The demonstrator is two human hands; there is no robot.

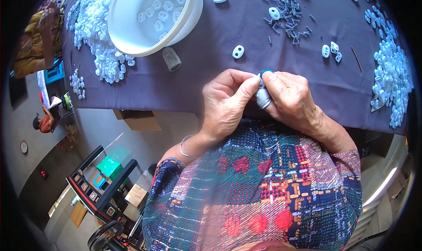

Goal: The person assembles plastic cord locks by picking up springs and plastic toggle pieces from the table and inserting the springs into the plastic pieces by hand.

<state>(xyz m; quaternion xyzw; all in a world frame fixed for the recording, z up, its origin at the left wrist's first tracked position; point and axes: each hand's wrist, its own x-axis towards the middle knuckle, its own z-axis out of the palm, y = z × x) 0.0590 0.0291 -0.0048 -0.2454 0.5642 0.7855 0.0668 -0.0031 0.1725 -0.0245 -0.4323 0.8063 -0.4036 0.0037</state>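
Both hands work close together at a table's edge, the left hand (226, 104) and right hand (291, 95) pinching a small pale piece (262, 83), mostly hidden between their fingertips. Just beyond the left fingers lies a white oval plastic piece with two holes (238, 52); thin grey metal coil springs (290, 30) lie scattered farther out, beyond the right fingers.

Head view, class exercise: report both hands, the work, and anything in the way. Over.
Left hand and right hand meeting, pinching. Small held piece mostly hidden. White two-hole piece just beyond, not blocking; spring pile farther off.
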